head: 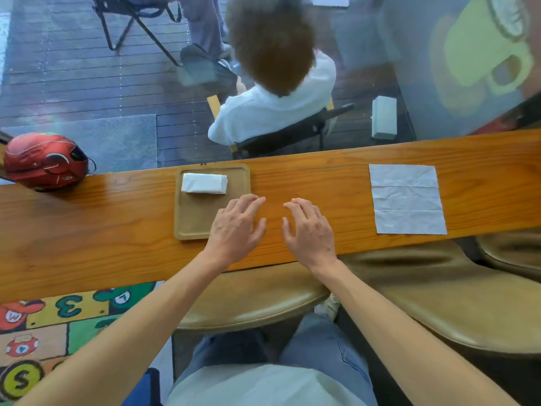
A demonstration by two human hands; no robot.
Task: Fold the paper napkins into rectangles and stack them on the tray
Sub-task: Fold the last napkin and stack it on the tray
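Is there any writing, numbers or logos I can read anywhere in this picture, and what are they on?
"3" on the yellow panel of the floor rug.
"S" in the yellow circle on the rug.
"W" on the red cap on the rug.
"7", seemingly, on a small white disc on the rug; blurred.
Helmet: small markings, too blurred to read.
Nothing is written on the tray, the folded napkin or the open napkin.

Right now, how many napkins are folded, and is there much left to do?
Done: one folded napkin lies on the tray; whether more are stacked in it can't be told. In hand: nothing; the left hand and right hand are over the counter, fingers relaxed. Left: one unfolded napkin lies flat to the right, waiting to be folded and stacked.
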